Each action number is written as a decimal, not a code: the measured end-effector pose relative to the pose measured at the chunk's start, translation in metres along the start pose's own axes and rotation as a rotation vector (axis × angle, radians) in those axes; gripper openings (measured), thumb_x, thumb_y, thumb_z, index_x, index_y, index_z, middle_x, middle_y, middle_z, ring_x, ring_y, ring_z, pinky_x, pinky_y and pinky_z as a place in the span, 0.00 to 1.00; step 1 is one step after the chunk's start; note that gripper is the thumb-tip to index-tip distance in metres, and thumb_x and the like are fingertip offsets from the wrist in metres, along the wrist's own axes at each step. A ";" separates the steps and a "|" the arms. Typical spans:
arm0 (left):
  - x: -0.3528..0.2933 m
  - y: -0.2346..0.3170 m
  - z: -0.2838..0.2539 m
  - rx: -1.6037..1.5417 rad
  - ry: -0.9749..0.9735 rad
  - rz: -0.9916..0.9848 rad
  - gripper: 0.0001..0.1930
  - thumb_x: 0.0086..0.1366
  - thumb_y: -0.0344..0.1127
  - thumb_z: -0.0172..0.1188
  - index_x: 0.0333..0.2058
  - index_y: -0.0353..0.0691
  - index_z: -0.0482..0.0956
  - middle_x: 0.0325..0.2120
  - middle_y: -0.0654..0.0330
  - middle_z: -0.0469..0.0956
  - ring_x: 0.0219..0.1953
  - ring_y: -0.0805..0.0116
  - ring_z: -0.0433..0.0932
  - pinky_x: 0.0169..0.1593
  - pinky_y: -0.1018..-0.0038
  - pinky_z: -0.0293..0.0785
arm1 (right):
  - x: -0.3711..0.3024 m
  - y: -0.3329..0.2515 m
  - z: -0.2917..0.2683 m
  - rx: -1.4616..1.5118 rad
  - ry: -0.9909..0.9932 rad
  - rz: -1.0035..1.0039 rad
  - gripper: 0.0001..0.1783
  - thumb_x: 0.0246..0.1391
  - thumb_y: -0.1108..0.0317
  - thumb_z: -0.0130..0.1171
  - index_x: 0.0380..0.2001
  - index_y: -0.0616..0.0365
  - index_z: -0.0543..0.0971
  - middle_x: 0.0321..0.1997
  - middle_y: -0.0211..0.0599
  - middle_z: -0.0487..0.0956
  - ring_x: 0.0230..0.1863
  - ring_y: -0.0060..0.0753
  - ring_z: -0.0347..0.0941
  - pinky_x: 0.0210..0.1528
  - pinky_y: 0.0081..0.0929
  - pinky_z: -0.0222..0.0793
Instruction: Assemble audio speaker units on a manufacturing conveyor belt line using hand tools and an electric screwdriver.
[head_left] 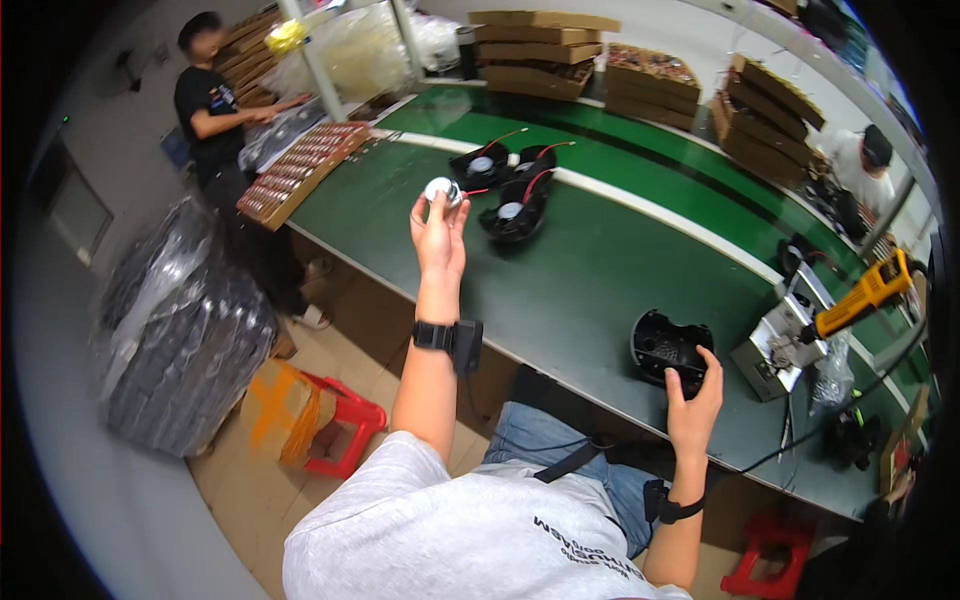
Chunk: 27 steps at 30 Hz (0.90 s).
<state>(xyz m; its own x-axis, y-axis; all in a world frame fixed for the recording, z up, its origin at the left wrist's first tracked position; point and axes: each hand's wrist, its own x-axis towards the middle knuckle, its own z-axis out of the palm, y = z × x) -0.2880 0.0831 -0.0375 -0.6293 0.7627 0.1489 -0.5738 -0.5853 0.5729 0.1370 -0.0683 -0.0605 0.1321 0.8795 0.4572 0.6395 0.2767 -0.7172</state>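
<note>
My left hand [438, 243] is raised over the near edge of the green table [560, 290], its fingers closed round a small round speaker [441, 190] with a pale face and a red wire. To the right, my right hand [694, 408] grips the near rim of a black plastic housing [656, 345] that rests on the table, its hollow side up. Beyond my left hand lie several similar black housings [520, 222], with round speakers seated in them and red wires sticking out.
A yellow heat gun [865, 292] points at a metal fixture [765, 360] on the right. Stacked cardboard trays [535, 50] line the far side. One tray of parts [300, 178] sits at the left end, near a standing person [210, 110]. Another person [858, 170] is far right.
</note>
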 end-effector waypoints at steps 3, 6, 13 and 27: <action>0.049 0.012 -0.037 0.450 0.271 0.070 0.28 0.68 0.34 0.69 0.59 0.37 0.62 0.43 0.49 0.83 0.38 0.61 0.86 0.37 0.69 0.83 | -0.001 0.008 0.003 -0.028 -0.014 0.022 0.26 0.56 0.67 0.71 0.56 0.61 0.75 0.52 0.50 0.78 0.55 0.55 0.75 0.61 0.43 0.68; 0.114 0.023 -0.089 0.840 0.372 0.139 0.32 0.61 0.38 0.75 0.59 0.31 0.69 0.40 0.48 0.84 0.36 0.61 0.87 0.36 0.68 0.83 | 0.000 0.005 0.003 -0.044 -0.036 0.042 0.24 0.56 0.67 0.70 0.54 0.61 0.76 0.51 0.49 0.78 0.54 0.55 0.75 0.59 0.42 0.69; 0.148 0.024 -0.110 1.863 0.378 0.095 0.34 0.56 0.58 0.73 0.56 0.45 0.82 0.60 0.45 0.76 0.67 0.48 0.69 0.68 0.45 0.61 | 0.001 0.010 0.004 -0.080 0.019 0.041 0.20 0.53 0.69 0.73 0.47 0.63 0.78 0.45 0.45 0.79 0.45 0.51 0.76 0.52 0.40 0.71; -0.123 -0.013 0.061 1.135 -1.220 0.140 0.35 0.46 0.37 0.78 0.56 0.41 0.80 0.58 0.49 0.74 0.58 0.49 0.77 0.60 0.61 0.74 | 0.034 -0.052 0.065 0.116 -0.171 -0.189 0.30 0.47 0.70 0.78 0.54 0.56 0.80 0.52 0.47 0.78 0.47 0.46 0.79 0.50 0.36 0.76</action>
<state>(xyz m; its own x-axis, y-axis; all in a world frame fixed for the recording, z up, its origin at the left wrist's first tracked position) -0.1712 0.0134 -0.0144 0.4228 0.7969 0.4316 0.4357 -0.5963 0.6742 0.0586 -0.0279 -0.0420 -0.1172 0.8577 0.5006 0.5485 0.4761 -0.6873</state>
